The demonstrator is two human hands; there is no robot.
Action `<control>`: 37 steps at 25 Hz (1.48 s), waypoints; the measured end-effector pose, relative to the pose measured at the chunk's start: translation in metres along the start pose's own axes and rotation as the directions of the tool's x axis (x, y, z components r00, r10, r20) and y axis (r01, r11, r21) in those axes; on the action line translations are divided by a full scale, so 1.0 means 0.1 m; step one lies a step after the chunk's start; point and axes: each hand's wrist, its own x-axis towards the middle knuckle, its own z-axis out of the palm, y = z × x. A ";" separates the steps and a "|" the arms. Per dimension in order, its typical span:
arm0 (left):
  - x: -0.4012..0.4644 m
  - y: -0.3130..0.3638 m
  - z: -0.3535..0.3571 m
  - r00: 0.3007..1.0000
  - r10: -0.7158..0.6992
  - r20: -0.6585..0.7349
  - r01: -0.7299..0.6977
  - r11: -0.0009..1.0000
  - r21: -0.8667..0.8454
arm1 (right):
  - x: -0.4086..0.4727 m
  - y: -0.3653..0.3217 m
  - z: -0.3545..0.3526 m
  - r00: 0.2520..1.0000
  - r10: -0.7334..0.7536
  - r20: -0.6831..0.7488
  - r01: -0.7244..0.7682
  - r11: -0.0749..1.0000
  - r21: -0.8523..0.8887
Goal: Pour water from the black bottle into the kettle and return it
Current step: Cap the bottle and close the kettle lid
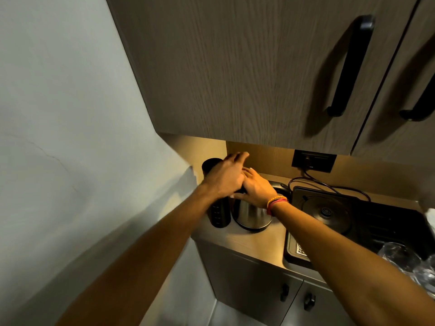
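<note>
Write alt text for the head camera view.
Both bare hands reach to a counter corner: the left hand over a tall black cylindrical bottle, the right hand on top of a stainless steel kettle. A black sink lies right.

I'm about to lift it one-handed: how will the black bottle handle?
The black bottle is tall and narrow, standing upright beside the kettle, so a sideways nudge could probably tip it. Its smooth dark wall may be slippery. If full of water, it is likely heavy.
</note>
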 end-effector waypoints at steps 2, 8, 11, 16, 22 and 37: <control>-0.07 0.18 0.34 0.998 0.044 0.035 -0.041 0.997 -0.068 | -0.15 0.26 -0.03 1.000 0.018 -0.026 -0.019 0.999 -0.026; 0.02 0.18 0.90 0.959 -0.117 0.260 0.133 0.990 -0.044 | -0.31 0.51 0.06 0.991 0.115 0.074 -0.106 0.988 -0.113; 0.07 0.16 0.96 0.947 -0.120 0.299 0.116 0.993 0.033 | -0.31 0.47 0.11 0.988 0.123 0.093 -0.112 0.987 -0.119; 0.11 0.16 1.00 0.946 -0.129 0.297 0.104 0.990 0.100 | -0.33 0.49 0.14 0.987 0.132 0.093 -0.118 0.982 -0.147; 0.14 0.13 1.06 0.936 -0.143 0.321 0.128 0.989 0.068 | -0.32 0.48 0.18 0.989 0.121 0.090 -0.102 0.976 -0.193; 0.45 0.07 0.83 0.878 -0.227 0.421 0.235 0.971 0.035 | -0.37 0.78 -0.07 0.959 0.251 0.133 -0.229 0.960 -0.161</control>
